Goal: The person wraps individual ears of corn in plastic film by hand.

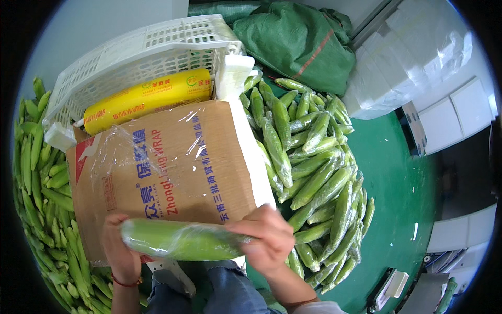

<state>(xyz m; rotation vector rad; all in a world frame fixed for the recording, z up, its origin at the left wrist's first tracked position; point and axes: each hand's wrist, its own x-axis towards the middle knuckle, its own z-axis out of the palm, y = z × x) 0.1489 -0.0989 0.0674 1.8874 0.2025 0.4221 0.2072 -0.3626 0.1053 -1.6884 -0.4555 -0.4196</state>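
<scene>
A green ear of corn in its husk, wrapped in shiny clear film [180,239], is held level between my two hands above the front edge of a cardboard box [209,172]. Its left end rests against my left hand [119,246], which is closed around it and slightly blurred. At the tapered right end, my right hand [265,238] grips with bent fingers, pressing the film. A scrap of clear film [151,152] clings to the box top. Behind the box, a yellow roll of cling film [149,100] lies in a white perforated plastic crate [183,34].
Film-wrapped ears [324,188] are heaped on the green floor [389,183] to the right. Unwrapped ears [57,209] are piled at the left. A green woven sack [293,44] stands at the back, beside white film-covered blocks [402,57].
</scene>
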